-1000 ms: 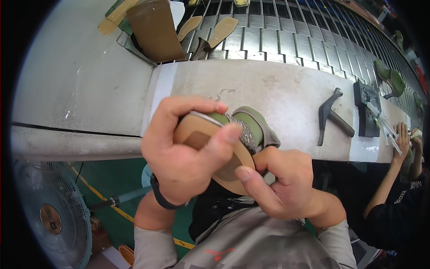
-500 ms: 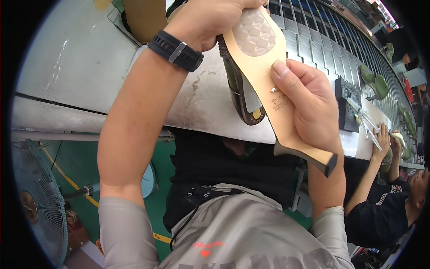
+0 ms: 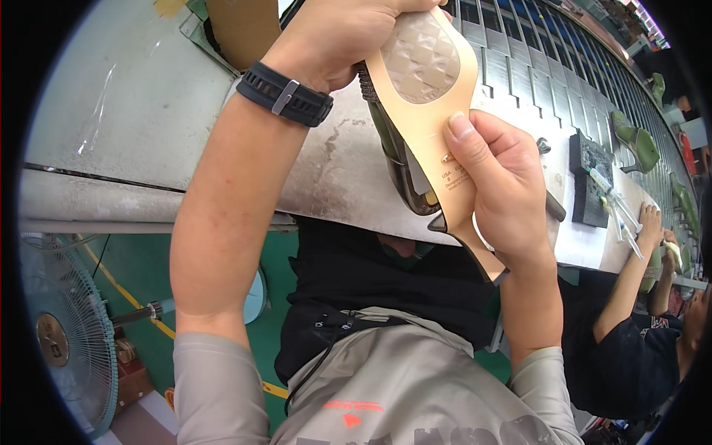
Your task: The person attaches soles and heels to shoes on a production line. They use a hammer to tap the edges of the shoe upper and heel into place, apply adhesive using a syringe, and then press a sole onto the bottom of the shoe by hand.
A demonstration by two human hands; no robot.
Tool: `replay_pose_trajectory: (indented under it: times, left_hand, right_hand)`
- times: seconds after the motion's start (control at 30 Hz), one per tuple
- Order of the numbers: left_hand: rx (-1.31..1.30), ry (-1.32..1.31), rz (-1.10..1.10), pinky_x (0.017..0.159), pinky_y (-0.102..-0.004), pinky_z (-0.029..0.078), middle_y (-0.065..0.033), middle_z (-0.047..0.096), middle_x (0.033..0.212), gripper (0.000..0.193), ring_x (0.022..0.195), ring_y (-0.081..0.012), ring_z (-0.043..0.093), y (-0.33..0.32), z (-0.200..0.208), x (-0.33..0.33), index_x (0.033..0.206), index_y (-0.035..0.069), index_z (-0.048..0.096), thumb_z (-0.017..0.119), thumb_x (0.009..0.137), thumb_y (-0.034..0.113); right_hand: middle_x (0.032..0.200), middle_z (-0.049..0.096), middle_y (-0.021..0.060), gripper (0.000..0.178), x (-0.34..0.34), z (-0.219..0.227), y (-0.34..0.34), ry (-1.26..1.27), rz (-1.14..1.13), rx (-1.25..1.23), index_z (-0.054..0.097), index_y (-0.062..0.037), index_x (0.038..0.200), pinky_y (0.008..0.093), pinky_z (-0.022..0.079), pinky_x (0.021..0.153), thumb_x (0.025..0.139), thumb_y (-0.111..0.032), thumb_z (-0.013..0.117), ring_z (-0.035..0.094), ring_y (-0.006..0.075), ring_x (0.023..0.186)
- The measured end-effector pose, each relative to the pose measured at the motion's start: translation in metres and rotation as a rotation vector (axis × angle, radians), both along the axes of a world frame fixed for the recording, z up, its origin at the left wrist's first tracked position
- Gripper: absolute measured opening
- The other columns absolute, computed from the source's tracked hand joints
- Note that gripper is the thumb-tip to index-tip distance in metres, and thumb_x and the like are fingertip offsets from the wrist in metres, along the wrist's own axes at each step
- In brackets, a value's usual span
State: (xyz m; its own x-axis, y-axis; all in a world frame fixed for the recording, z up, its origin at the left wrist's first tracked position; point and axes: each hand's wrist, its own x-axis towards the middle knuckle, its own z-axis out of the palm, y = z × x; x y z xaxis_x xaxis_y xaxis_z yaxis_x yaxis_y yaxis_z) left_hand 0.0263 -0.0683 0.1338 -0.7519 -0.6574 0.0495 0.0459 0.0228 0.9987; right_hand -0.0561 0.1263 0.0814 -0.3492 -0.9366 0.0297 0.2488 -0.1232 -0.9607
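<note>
Presumably light but stiff-soled, the shoe [image 3: 424,122] suits waist-and-toe holds: right hand [image 3: 512,174] and left hand [image 3: 360,33] clamp fingers on it.

Bright, fairly even light fills the frame. Thin glare streaks the table [image 3: 141,148] at upper left; metal slats [image 3: 498,78] shine at upper right. Fisheye distortion bends the edges, black swallows the corners; the sole [image 3: 434,122] looks sharp.

Heel tip [image 3: 492,271] of tan sole [image 3: 423,133] swung left; hammer [image 3: 555,207] partly back in view beside right fingers [image 3: 507,135]
</note>
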Motion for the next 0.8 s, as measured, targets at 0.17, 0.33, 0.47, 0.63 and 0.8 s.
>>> replay_pose_trajectory:
  times: [0.17,0.33,0.47,0.63,0.8]
  left_hand:
    - [0.01,-0.045,0.015,0.076,-0.0268,0.058,-0.0096,0.075,0.096,0.023,0.082,-0.0148,0.07,0.007,0.006,0.003,0.107,-0.007,0.075,0.065,0.105,0.013]
    - [-0.054,0.074,-0.043,0.097,-0.0355,0.062,-0.02,0.076,0.117,0.033,0.112,-0.0273,0.075,-0.002,0.0,0.023,0.127,-0.008,0.068,0.06,0.108,0.018]
    - [-0.178,0.066,-0.153,0.105,-0.0367,0.057,-0.0221,0.074,0.129,0.031,0.12,-0.0271,0.072,0.019,0.003,0.015,0.127,-0.006,0.072,0.06,0.108,0.016]
    - [-0.176,0.255,-0.325,0.115,-0.0403,0.049,-0.0219,0.059,0.153,0.049,0.138,-0.0265,0.059,0.06,-0.002,-0.019,0.138,-0.007,0.065,0.046,0.116,0.032]
    - [0.481,0.131,-0.186,0.117,-0.0528,0.045,-0.019,0.068,0.142,0.076,0.138,-0.033,0.06,0.014,-0.108,0.03,0.135,0.005,0.067,0.023,0.114,0.063]
  right_hand:
    - [0.069,0.06,-0.004,0.036,0.008,-0.015,-0.004,0.112,-0.058,0.051,0.065,0.0014,0.082,0.0262,0.04,0.053,0.109,-0.022,0.066,0.049,0.0018,0.064]
    - [0.061,0.06,0.007,0.039,0.012,0.001,0.002,0.436,-0.14,0.137,0.061,0.001,0.073,0.0309,0.047,0.053,0.1,-0.023,0.075,0.055,0.0092,0.057]
    - [0.082,0.072,0.0092,0.037,-0.018,-0.003,0.004,0.68,-0.294,-0.029,0.066,0.0009,0.103,0.0254,0.052,0.061,0.089,-0.025,0.088,0.067,0.013,0.066]
    - [0.108,0.075,0.0128,0.07,-0.068,0.042,0.009,0.267,0.052,-0.164,0.055,0.0019,0.146,0.0303,0.061,0.088,0.089,-0.024,0.087,0.074,0.0172,0.1]
    - [0.112,0.076,0.0154,0.053,-0.108,-0.004,0.079,0.076,-0.136,0.07,0.062,0.006,0.135,0.0314,0.06,0.088,0.093,-0.021,0.079,0.075,0.0184,0.1]
